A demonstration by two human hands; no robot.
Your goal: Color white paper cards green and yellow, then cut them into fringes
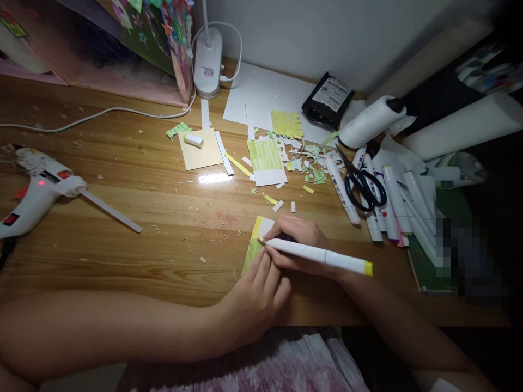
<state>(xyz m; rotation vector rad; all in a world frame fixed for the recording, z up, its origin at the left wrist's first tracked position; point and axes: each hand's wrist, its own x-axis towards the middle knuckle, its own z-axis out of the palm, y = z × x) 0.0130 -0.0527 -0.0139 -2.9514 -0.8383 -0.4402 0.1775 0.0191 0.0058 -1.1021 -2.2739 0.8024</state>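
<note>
Near the middle of the counter's (180, 204) front edge lies a small card (251, 260), coloured green with a yellow band at its far end. The right hand (300, 237) grips a white marker (327, 256), its tip at the card and its yellow-ended butt pointing right. The left hand (253, 296) rests its bunched fingertips on the card's near part; whether they pinch it, I cannot tell. Towards the counter's right end lie black-handled scissors (365, 189) over several markers (391, 197). At its left edge lies 1 white glue gun (44, 190).
</note>
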